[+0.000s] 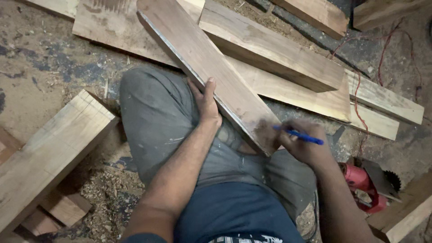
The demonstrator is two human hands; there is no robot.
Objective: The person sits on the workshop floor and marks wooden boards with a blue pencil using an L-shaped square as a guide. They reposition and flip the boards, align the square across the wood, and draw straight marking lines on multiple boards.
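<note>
Across my lap I see a long flat board (211, 72) of brown wood, smooth on its face, with a pale, rough edge along its left side. It lies slanted, its near end on the grey trousers (157, 117) and its far end over other planks. My left hand (206, 101) presses the left edge of the board, fingers curled around it, thumb up. My right hand (303, 141) is closed on a thin blue pen (299, 135), whose tip touches the board near its lower end. Around me the floor (40, 67) is dusty, with wood chips. A thick pale beam (49, 153) lies at my left. A red power saw (369, 184) with a toothed round blade lies at my right.
</note>
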